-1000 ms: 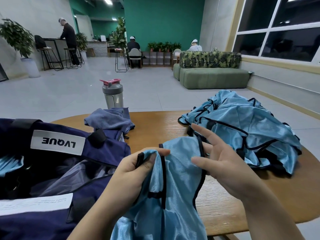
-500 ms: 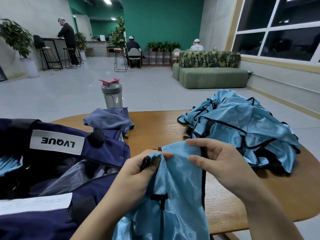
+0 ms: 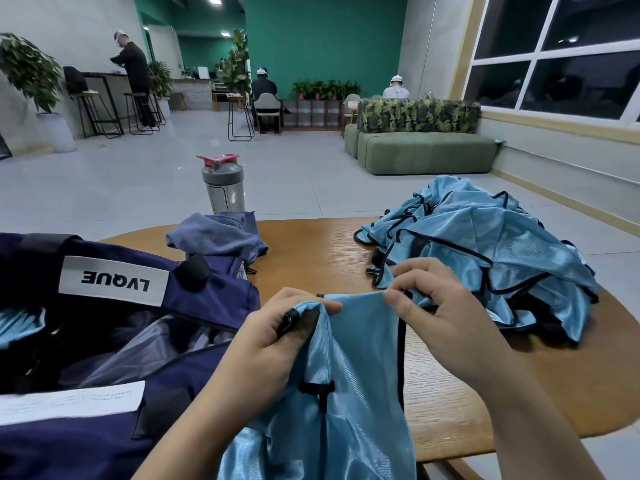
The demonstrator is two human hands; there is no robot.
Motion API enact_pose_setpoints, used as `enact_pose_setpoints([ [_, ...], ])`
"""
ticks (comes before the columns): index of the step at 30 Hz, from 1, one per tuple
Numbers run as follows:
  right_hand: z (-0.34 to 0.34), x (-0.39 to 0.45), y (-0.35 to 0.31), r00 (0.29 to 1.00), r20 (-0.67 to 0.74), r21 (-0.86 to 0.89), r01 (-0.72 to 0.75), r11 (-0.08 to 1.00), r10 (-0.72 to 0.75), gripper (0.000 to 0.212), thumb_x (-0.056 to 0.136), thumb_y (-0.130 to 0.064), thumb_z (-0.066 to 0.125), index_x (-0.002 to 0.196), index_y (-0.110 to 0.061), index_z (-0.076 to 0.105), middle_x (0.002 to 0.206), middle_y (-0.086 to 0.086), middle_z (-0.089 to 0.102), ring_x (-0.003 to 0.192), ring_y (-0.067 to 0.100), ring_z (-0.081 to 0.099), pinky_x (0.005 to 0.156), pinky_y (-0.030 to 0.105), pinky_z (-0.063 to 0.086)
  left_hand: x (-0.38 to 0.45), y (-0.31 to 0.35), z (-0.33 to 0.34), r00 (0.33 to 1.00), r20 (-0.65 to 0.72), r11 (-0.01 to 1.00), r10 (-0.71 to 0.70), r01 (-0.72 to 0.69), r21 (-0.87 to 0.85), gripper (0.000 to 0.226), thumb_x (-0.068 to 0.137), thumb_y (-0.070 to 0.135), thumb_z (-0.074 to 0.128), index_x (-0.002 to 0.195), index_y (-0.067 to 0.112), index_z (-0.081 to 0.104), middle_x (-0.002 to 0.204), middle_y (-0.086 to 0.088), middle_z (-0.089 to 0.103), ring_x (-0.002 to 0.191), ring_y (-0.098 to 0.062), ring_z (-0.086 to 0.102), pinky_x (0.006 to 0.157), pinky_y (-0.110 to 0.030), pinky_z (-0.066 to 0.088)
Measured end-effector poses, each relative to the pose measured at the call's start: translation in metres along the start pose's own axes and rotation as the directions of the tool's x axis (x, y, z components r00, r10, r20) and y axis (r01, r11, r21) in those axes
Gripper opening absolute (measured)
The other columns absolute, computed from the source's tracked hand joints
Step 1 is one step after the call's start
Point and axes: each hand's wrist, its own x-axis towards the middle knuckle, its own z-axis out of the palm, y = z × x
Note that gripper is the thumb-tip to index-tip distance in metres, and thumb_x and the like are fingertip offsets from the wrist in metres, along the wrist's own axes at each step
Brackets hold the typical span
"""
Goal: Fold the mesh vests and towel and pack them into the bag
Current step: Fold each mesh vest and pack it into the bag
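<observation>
Both hands hold one shiny light-blue mesh vest with black trim (image 3: pixel 356 368), raised just in front of the round wooden bench (image 3: pixel 311 251) and draping down off its near edge. The left hand (image 3: pixel 273 344) pinches the vest's top-left corner, thumb over the black binding; its grip is narrow and full of cloth. The right hand (image 3: pixel 440 317) pinches the top-right edge between thumb and curled fingers, so the top hem is stretched between the two.

The fabric looks very light, limp and slick; I judge it will slide and slump out of a fold unless held taut. The black-bound edges and corners seem the best places to hold, being firmer than the mesh.

Right of the held vest lies a crumpled heap of more blue vests (image 3: pixel 485 251) on the bench. Left of it the open navy fabric bag (image 3: pixel 114 341) gapes, with a crumpled blue-grey towel (image 3: pixel 218 233) just beyond the bag.
</observation>
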Motion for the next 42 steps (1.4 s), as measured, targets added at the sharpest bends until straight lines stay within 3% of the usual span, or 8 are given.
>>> enact_pose_setpoints([
  [7,0.004,0.0,-0.003,0.997,0.068,0.295,-0.053,0.954,0.035,0.028,0.09,-0.054,0.048,0.086,-0.028,0.059,0.07,-0.001,0.053,0.067,0.011,0.048,0.065,0.027,0.042,0.004,0.01,-0.009,0.987,0.153,0.988,0.043,-0.065,0.138,0.022,0.088,0.028,0.052,0.092,0.037,0.071,0.13,0.023,0.048,0.131,0.006,0.036,0.1,-0.007,0.028],
  [11,0.004,-0.001,-0.006,0.993,0.106,0.37,-0.079,0.926,0.043,0.036,0.089,-0.056,0.047,0.084,-0.022,0.058,0.07,-0.004,0.051,0.067,0.01,0.046,0.065,0.025,0.041,0.008,0.011,-0.006,0.982,0.19,0.973,0.019,-0.062,0.223,0.018,0.091,0.037,0.049,0.094,0.042,0.066,0.114,0.028,0.057,0.116,0.005,0.05,0.111,-0.042,0.027],
  [16,0.007,0.002,-0.004,0.992,0.017,0.361,-0.125,0.924,0.128,0.018,0.096,-0.027,0.043,0.089,-0.021,0.058,0.068,-0.017,0.056,0.065,-0.001,0.049,0.064,0.015,0.041,0.007,0.008,-0.004,0.994,0.111,0.991,0.011,-0.026,0.133,0.018,0.088,0.043,0.052,0.086,0.04,0.07,0.093,0.013,0.062,0.089,-0.005,0.06,0.082,-0.017,0.041],
  [21,0.013,0.002,-0.003,0.948,0.188,0.378,-0.312,0.872,0.258,0.052,0.065,-0.059,0.061,0.106,-0.028,0.055,0.086,-0.016,0.069,0.086,-0.005,0.062,0.084,0.022,0.047,0.005,0.007,-0.002,0.997,0.075,0.998,-0.008,0.003,0.064,0.027,0.082,0.051,0.049,0.085,0.038,0.072,0.091,0.014,0.058,0.084,-0.001,0.058,0.077,-0.011,0.04],
  [26,0.014,-0.001,-0.004,0.931,0.218,0.347,-0.356,0.868,0.294,0.01,0.084,-0.014,0.069,0.093,-0.019,0.069,0.087,-0.006,0.075,0.084,0.008,0.071,0.079,0.025,0.053,0.004,0.008,-0.002,0.998,0.062,0.999,0.004,-0.006,0.034,0.018,0.087,0.035,0.055,0.084,0.036,0.073,0.088,0.017,0.055,0.085,-0.001,0.056,0.076,-0.01,0.039],
  [34,0.013,0.005,0.006,0.97,-0.089,0.392,-0.172,0.904,0.224,0.038,0.081,0.014,0.061,0.066,-0.02,0.065,0.091,-0.011,0.071,0.08,-0.005,0.063,0.071,0.01,0.048,0.0,0.006,-0.004,0.994,0.112,0.997,0.014,-0.023,0.078,0.025,0.083,0.044,0.048,0.086,0.037,0.072,0.099,0.017,0.056,0.097,-0.004,0.058,0.085,-0.013,0.042],
  [38,0.015,0.005,0.009,0.98,-0.057,0.556,-0.127,0.821,0.191,0.052,0.082,0.018,0.057,0.055,-0.025,0.061,0.088,-0.006,0.072,0.087,0.006,0.067,0.075,0.016,0.051,0.001,0.004,0.004,0.992,0.033,0.946,-0.126,0.13,-0.296,0.019,0.084,0.033,0.058,0.073,0.025,0.072,0.111,0.008,0.066,0.101,-0.017,0.065,0.09,-0.03,0.05],
  [42,0.012,-0.002,0.011,0.997,0.045,0.751,-0.077,0.656,0.065,0.03,0.067,0.006,0.055,0.056,-0.021,0.06,0.083,0.003,0.068,0.088,0.014,0.064,0.075,0.021,0.05,0.007,0.008,0.011,0.914,0.159,0.566,-0.372,0.359,-0.742,0.038,0.095,0.016,0.041,0.069,0.017,0.068,0.124,-0.002,0.065,0.096,-0.035,0.066,0.076,-0.044,0.054],
])
